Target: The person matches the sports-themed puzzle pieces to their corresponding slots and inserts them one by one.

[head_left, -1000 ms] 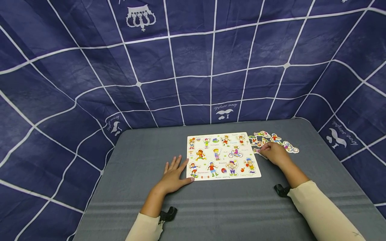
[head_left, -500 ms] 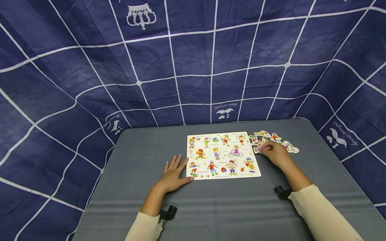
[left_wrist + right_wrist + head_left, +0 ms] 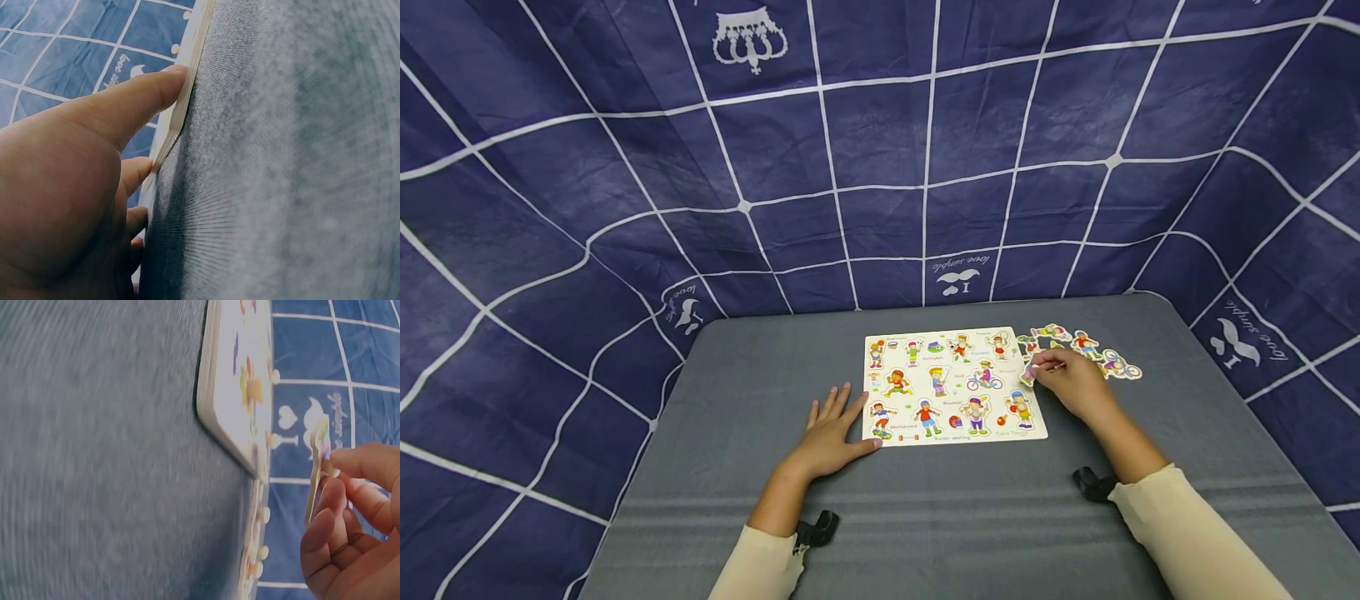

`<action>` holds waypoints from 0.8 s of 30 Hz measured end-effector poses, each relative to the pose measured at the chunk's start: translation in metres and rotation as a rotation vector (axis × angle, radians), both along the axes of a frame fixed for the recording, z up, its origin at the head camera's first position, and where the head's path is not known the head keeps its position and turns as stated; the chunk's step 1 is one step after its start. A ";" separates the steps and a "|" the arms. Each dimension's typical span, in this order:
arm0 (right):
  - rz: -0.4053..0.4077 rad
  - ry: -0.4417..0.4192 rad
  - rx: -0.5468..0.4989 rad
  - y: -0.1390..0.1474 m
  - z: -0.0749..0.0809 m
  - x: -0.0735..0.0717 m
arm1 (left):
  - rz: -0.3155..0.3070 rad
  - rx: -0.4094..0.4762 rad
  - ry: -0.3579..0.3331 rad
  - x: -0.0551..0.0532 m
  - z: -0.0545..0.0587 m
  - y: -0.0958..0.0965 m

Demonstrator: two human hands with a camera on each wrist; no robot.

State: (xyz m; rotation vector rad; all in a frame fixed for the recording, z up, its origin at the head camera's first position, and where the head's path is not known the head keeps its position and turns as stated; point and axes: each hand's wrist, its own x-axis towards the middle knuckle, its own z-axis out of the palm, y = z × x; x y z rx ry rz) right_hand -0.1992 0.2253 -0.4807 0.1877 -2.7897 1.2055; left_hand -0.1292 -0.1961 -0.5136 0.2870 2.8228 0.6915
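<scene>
A white puzzle board (image 3: 957, 392) printed with children playing sports lies on the grey table. My left hand (image 3: 827, 437) is spread at its left side, thumb and a fingertip touching the edge and near corner. In the left wrist view the thumb of the left hand (image 3: 125, 112) lies along the board's rim (image 3: 181, 112). My right hand (image 3: 1075, 383) pinches a puzzle piece (image 3: 1027, 373) by its small knob, just over the board's right edge. The right wrist view shows the piece (image 3: 318, 465) raised and tilted, thumb and fingers of the right hand (image 3: 356, 519) at its knob.
Several loose puzzle pieces (image 3: 1084, 344) lie in a cluster right of the board, one with a bicycle (image 3: 1120, 365) farthest right. Pale knobs (image 3: 264, 515) stand up from pieces in the right wrist view. A blue checked cloth (image 3: 880, 167) hangs behind the grey table (image 3: 760, 392).
My right hand has lifted a puzzle piece from the cluster and moved left with it to the board's right edge. The left hand has stayed in place.
</scene>
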 end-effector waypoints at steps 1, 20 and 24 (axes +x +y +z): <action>0.002 -0.001 -0.004 -0.002 0.001 0.001 | 0.000 -0.001 -0.001 0.000 0.000 0.000; 0.058 -0.001 -0.035 -0.041 0.008 0.005 | 0.001 0.017 0.003 0.001 -0.001 0.000; 0.075 0.017 -0.053 -0.048 0.009 0.004 | 0.002 0.017 0.007 0.000 -0.001 0.000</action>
